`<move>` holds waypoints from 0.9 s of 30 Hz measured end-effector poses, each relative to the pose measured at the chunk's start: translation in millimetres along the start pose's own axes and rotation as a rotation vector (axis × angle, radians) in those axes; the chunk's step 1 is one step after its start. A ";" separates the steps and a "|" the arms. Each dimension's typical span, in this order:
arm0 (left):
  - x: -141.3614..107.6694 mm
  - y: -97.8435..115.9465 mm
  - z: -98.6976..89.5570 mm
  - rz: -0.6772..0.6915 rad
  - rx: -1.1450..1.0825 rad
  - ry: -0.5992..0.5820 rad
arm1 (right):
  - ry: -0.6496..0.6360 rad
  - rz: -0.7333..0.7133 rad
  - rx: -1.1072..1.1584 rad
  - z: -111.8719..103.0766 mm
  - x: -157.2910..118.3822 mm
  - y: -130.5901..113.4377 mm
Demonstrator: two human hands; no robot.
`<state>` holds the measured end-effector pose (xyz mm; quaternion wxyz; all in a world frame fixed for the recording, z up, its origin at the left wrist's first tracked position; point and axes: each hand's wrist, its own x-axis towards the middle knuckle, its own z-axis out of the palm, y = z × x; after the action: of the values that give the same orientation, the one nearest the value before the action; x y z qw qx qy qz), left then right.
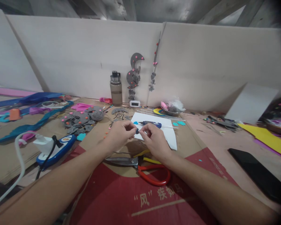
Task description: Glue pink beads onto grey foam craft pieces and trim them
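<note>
Pinching a small dark piece [137, 131] with left hand [119, 135] and right hand [156, 142]. Can see beaded grey moons [133, 60] already strung up; cannot judge amount left.

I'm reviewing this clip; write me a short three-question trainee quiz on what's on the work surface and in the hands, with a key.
1. Multiple choice: what colour are the handles of the large scissors lying nearer the person than the hands?
A) green
B) red
C) white

2. True or false: the black phone lies on the person's right, beyond the reddish printed area of the cardboard.

3. Fill in: the fingertips of the left hand and the ____ hand meet at the small dark piece.

Key: 1. B; 2. True; 3. right, as the right hand shares the grip.
</note>
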<state>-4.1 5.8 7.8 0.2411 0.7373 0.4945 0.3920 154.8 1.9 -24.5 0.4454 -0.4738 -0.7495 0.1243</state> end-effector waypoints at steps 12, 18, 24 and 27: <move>-1.6 3.5 2.2 -0.058 -0.118 -0.024 | 0.034 0.179 0.124 3.8 1.7 2.1; -3.1 1.9 3.1 -0.040 -0.139 -0.062 | 0.060 0.220 0.195 6.0 3.5 5.3; 6.2 -13.8 4.3 -0.021 -0.252 -0.234 | 0.003 0.267 0.226 4.9 7.7 14.0; 11.9 -18.8 -1.3 -0.033 -0.300 -0.379 | -0.023 0.279 0.208 3.5 9.7 17.9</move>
<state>-12.9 24.2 -1.4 0.4426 0.7457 0.3886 0.3116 161.2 20.0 -32.1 0.4621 -0.5230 -0.6644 0.2673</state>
